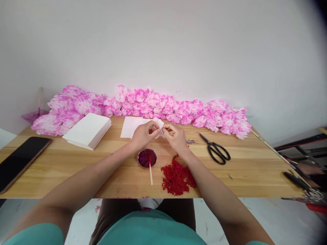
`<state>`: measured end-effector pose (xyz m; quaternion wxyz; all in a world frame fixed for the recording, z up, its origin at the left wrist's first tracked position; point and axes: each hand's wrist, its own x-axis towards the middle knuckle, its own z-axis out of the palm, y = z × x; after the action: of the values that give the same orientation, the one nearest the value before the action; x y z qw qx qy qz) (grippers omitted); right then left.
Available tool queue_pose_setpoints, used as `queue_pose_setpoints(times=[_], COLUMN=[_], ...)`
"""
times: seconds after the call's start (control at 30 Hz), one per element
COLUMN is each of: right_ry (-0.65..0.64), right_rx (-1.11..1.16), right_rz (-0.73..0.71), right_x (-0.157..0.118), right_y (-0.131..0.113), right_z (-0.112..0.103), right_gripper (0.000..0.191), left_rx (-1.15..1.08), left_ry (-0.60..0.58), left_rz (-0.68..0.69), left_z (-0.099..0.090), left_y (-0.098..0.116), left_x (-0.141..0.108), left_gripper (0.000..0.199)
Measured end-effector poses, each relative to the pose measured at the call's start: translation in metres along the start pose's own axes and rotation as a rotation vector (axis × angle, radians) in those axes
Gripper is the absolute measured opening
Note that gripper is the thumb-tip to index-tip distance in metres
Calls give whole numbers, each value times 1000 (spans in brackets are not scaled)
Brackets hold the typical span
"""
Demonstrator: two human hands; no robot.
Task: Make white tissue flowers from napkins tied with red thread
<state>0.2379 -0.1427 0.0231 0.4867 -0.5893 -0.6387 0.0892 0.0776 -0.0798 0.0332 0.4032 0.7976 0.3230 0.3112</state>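
1. Above the middle of the light brown wooden table (114,185), the left hand (143,135) and the right hand (176,136) meet at one small piece of thin, crumpled white paper (158,123).

2. As I judge, the step in hand is a shaping or opening of this piece by the fingertips. The next move seems to call for a light and even pinch from both sides, because such thin material could tear easily.

3. On the left hand, thumb and forefinger are brought together and appear to pinch the near left edge of the piece. On the right hand, thumb and forefinger do likewise at its right edge. How firmly they press, I cannot tell.

4. The piece is held between the two sets of fingertips, which are close together; its loose part rises behind them, away from the body.

5. Just behind the left hand lie flat white paper sheets (130,126), partly covered by it.

6. Nearer to the body, below the hands, stands a small round bowl with dark purple content (138,159), and a thin pale stick with a pink-stained end (151,175) leans in it. Beside the right forearm lies a tangled heap of red yarn (176,178).
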Motion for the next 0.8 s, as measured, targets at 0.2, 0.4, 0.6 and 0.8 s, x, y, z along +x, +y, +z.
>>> queue_pose_setpoints(times=[0.2,0.4,0.6,0.8], right_ry=[-18,-27,-2,26], right_rx=[-58,-9,40,89], right_rz=[-65,23,72,57], right_x=[-2,-1,-1,1], right_y=[-1,-1,4,-13], right_z=[1,0,0,-15], right_gripper=[11,13,14,18], left_rx=[-96,-279,-484,-542], left_ry=[2,-13,-11,74], left_rz=[-18,-67,-127,-150], left_z=[4,4,4,2], left_y=[-6,-8,-11,-13], left_x=[0,4,7,9], left_gripper=[11,13,17,19])
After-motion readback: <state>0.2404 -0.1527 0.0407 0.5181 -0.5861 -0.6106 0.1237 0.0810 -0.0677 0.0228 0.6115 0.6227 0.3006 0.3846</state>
